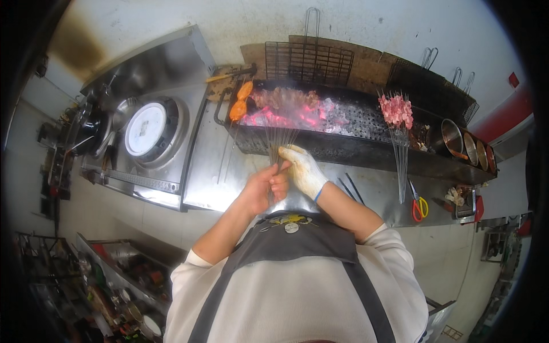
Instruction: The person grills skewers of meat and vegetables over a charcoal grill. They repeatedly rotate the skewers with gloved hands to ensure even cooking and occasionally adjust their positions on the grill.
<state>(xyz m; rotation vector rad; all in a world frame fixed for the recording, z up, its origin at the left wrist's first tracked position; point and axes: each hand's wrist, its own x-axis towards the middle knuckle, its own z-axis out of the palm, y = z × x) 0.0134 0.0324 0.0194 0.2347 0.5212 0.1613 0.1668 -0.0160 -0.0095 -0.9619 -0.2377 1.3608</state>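
Note:
My bare left hand [266,185] grips the lower ends of a bundle of thin metal skewers [281,139]. Against the same bundle, a little higher up, lies my right hand [305,169] in a stained white glove, its fingers closed around the skewers. At their far ends, browned meat pieces [285,98] hang over glowing charcoal [300,115] in a long black charcoal grill [300,139]. Smoke blurs part of the meat. Left of it, two orange-coated pieces [239,109] on skewers rest across the grill's left end.
Raw pink meat skewers [395,112] lie across the grill's right part. Scissors [418,206] and black tongs [351,188] are on the steel counter [206,184]. Metal cups [452,136] stand at the grill's right end. Wire grill baskets [309,62] lean behind. A burner with a white lid [146,128] is left.

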